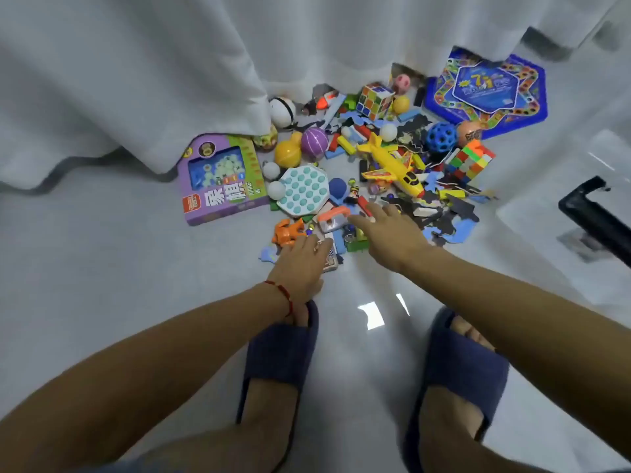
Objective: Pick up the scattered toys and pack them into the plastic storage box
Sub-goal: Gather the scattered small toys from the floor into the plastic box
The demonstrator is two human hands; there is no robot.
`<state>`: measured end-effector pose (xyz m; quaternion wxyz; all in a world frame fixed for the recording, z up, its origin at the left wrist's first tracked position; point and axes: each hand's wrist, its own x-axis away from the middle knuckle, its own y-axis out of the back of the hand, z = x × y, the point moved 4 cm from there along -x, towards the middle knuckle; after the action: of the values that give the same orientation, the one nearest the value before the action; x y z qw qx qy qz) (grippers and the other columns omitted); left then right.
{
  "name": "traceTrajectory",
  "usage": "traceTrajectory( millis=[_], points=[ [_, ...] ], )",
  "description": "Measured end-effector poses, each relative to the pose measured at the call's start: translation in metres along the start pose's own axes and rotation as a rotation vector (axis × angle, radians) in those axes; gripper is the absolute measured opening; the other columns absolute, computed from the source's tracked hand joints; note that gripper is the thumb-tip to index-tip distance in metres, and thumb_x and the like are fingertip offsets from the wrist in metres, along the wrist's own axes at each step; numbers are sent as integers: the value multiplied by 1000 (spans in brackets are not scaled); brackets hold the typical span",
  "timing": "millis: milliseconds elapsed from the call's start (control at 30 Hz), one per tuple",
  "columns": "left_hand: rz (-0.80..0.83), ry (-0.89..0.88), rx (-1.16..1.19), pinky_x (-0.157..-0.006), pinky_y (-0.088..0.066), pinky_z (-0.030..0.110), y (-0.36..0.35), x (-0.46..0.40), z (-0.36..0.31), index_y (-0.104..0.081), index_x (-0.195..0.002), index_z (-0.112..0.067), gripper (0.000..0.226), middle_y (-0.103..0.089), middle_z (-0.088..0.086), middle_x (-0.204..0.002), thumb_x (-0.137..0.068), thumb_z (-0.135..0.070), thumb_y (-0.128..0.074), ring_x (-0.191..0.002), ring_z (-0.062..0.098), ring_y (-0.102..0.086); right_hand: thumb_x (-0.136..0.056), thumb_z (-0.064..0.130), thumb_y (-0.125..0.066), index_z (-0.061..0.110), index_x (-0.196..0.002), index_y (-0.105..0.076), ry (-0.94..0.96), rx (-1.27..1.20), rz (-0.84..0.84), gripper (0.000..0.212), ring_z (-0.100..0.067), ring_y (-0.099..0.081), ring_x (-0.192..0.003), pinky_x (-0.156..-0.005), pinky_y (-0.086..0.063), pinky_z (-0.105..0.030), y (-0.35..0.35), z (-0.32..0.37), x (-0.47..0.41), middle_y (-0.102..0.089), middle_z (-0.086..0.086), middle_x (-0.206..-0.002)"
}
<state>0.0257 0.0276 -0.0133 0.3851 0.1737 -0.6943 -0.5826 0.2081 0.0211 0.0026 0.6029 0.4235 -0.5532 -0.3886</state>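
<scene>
Purple game box (223, 179) reads "象棋"; blue board (486, 93) shows "7"

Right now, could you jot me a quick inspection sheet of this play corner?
Surface: pale glossy floor.
Job's things: toy pile with yellow plane, purple game box, teal bubble pad, blue board; clear storage box at right.
Clutter: nothing seen.
Hands: left hand and right hand open, reaching onto the pile.
Cables: nothing seen.
Surroundings: white curtain, blue slippers.

Game box (218, 179) left — toy airplane (392, 165) right
</scene>
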Motion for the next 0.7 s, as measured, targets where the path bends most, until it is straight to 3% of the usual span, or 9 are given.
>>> traceTrajectory(
  millis=[67, 167, 267, 333, 433, 500, 600, 700],
  points=[
    [-10, -1, -90, -96, -40, 45, -1, -8, -3, -26, -148, -14, 72, -42, 13, -137, -86, -29, -60, -124, 33, -40, -85, 12, -67, 28, -145, -36, 17, 74, 3, 69, -40, -38, -132, -99, -45, -52, -1, 1, -11, -35, -15, -150],
    [-74, 10, -110, -92, -38, 43, -1, -14, 0, -36, -143, -13, 63, -48, 14, -132, -88, -34, -59, -119, 33, -45, -81, 10, -72, 23, -137, -45, 66, 40, -51, 64, -36, -45, -126, -98, -47, -48, -5, -3, -16, -44, -15, -144],
    [-202, 7, 117, -81, -45, 40, 24, -15, -4, -52, -127, -12, 63, -55, 12, -113, -77, -46, -68, -100, 30, -54, -86, 19, -67, 22, -136, -49, 20, -271, -179, 53, -29, -51, -114, -88, -50, -43, 13, -24, 9, -55, -9, -127],
    [-282, -8, 448, -71, -44, 31, 68, -17, -18, -52, -121, -15, 61, -49, 6, -103, -73, -46, -74, -87, 21, -51, -89, 31, -62, 22, -132, -53, -76, -511, -300, 45, -23, -53, -101, -78, -48, -36, 44, -45, 39, -57, -4, -112],
    [-95, -69, 941, -64, -43, 16, 158, -37, -59, -44, -120, -22, 52, -48, -6, -95, -82, -38, -75, -83, 11, -53, -92, 34, -60, 22, -126, -56, -257, -654, -573, 36, -15, -52, -92, -74, -43, -32, 116, -89, 95, -59, 3, -103],
    [113, -151, 1154, -60, -55, 23, 215, -55, -98, -41, -121, -22, 50, -58, -6, -93, -85, -34, -73, -77, 15, -68, -91, 30, -61, 23, -121, -58, -389, -709, -748, 31, -15, -55, -92, -77, -45, -31, 158, -125, 129, -59, 6, -100],
    [248, -189, 1295, -66, -62, 43, 282, -86, -160, -45, -122, -17, 57, -66, 3, -94, -80, -34, -79, -78, 24, -70, -85, 27, -60, 25, -117, -58, -662, -929, -904, 31, -20, -63, -87, -76, -56, -39, 181, -192, 170, -61, 6, -94],
    [356, -197, 1258, -68, -61, 48, 319, -120, -226, -53, -117, -8, 57, -62, 11, -88, -77, -37, -81, -70, 26, -63, -85, 16, -57, 16, -114, -56, -950, -1338, -831, 29, -24, -60, -81, -65, -60, -34, 163, -252, 198, -59, -9, -102]
  ],
)
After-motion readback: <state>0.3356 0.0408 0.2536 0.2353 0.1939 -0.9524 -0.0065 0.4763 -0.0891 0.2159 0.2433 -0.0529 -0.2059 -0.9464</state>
